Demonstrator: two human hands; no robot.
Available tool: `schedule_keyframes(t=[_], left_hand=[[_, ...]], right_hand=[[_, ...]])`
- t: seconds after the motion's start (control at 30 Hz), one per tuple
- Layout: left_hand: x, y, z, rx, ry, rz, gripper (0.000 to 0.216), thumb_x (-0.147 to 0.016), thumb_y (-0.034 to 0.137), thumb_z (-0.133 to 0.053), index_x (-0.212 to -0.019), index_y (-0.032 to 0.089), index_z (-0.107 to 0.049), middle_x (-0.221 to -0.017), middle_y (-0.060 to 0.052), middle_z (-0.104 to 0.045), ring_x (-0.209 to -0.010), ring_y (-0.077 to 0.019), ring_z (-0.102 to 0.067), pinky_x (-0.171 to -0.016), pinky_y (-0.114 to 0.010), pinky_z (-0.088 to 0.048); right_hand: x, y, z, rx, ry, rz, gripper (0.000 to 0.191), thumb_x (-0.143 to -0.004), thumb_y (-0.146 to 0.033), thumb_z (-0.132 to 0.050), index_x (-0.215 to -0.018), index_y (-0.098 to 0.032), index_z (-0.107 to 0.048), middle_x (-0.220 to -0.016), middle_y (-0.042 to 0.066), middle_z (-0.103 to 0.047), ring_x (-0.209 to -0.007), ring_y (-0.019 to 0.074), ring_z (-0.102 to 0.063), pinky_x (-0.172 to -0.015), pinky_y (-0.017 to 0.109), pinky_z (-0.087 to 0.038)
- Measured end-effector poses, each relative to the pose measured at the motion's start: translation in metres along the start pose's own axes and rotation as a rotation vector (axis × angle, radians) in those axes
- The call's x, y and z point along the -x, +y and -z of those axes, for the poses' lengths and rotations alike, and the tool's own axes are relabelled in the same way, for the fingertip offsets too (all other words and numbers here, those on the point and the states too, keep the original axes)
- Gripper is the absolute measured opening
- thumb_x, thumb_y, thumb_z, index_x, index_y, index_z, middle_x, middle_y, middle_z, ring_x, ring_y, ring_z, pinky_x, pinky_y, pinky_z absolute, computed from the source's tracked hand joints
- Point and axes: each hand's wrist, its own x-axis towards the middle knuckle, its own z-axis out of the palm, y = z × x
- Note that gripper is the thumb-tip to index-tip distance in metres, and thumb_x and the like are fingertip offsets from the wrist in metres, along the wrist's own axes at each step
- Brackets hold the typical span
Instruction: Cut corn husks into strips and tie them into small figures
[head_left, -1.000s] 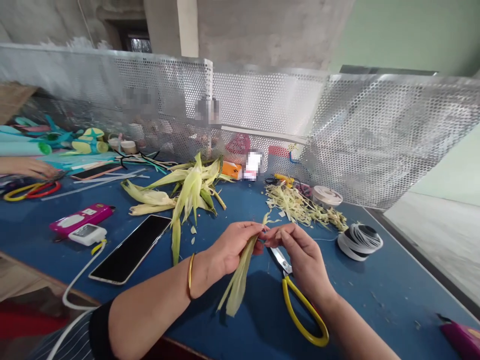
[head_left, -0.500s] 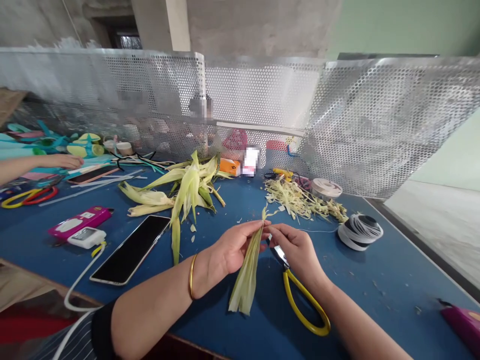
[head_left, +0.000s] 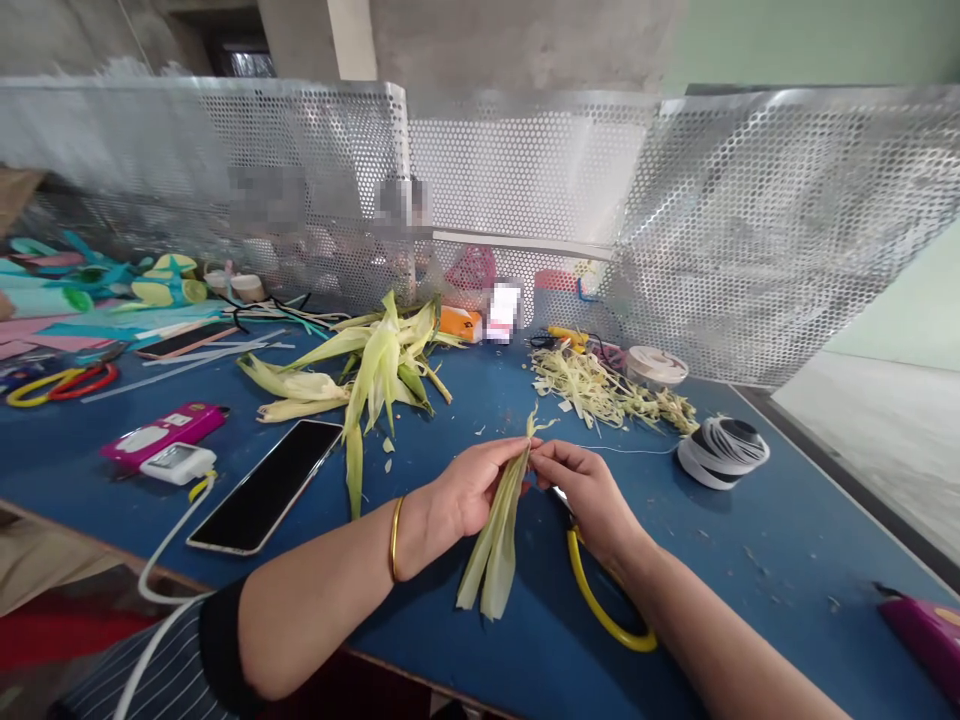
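Observation:
My left hand (head_left: pixel 471 490) pinches a folded strip of corn husk (head_left: pixel 495 555) near its tied-looking top, and the wide ends hang down toward me. Close against that top, the fingers of my right hand (head_left: pixel 581 490) are pinched on a thin white thread (head_left: pixel 630 450). It runs off to a spool of thread (head_left: pixel 721 455) on the right; exactly how it meets the husk is hidden by my fingers. Under my right hand lie scissors with yellow handles (head_left: pixel 600 605), their blades mostly covered.
A heap of corn husks (head_left: pixel 386 365) lies beyond my left hand, with shredded husk scraps (head_left: pixel 585 385) farther right. A phone (head_left: pixel 266 487), a purple box (head_left: pixel 165 435) and a white cabled device (head_left: pixel 178 462) sit at left. Perforated metal panels (head_left: pixel 525 170) close off the table's back.
The husk's lower end has spread into two parts. My right hand has shifted slightly over the scissors' blades. At far left, another person's hand has drawn back almost out of view.

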Motion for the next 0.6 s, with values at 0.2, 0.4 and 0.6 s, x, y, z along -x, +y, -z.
schedule_keyframes(t=[0.2,0.4,0.6], left_hand=[[-0.0051,-0.0008,0.0033,0.028,-0.027,0.019,0.008,-0.086,0.020,-0.065,-0.082,0.014,-0.069,-0.062,0.001,-0.063,-0.054,-0.0092,-0.059,-0.061,-0.021,-0.052],[-0.0099,-0.0031,0.0080,0.005,-0.064,0.036,0.011,-0.084,0.025,-0.067,-0.085,0.014,-0.069,-0.058,0.001,-0.061,-0.049,-0.0100,-0.057,-0.053,-0.021,-0.047],[-0.0093,-0.0012,0.0089,-0.012,-0.090,0.057,0.015,-0.086,0.028,-0.063,-0.086,0.014,-0.067,-0.057,-0.001,-0.063,-0.050,-0.0135,-0.060,-0.048,-0.023,-0.045]], right_hand=[[-0.0001,0.0039,-0.0009,-0.034,-0.018,-0.068,0.028,-0.073,-0.045,-0.072,-0.069,-0.017,-0.069,-0.064,0.000,-0.062,-0.062,0.0140,-0.053,-0.061,0.027,-0.038],[0.0014,-0.0012,-0.0028,-0.067,-0.076,-0.073,0.024,-0.068,-0.040,-0.076,-0.067,-0.017,-0.072,-0.062,0.001,-0.063,-0.060,0.0127,-0.048,-0.062,0.028,-0.036],[0.0015,-0.0020,-0.0043,-0.097,-0.077,-0.074,0.037,-0.067,-0.048,-0.078,-0.058,-0.018,-0.059,-0.057,-0.003,-0.052,-0.058,0.0115,-0.042,-0.060,0.027,-0.032]])
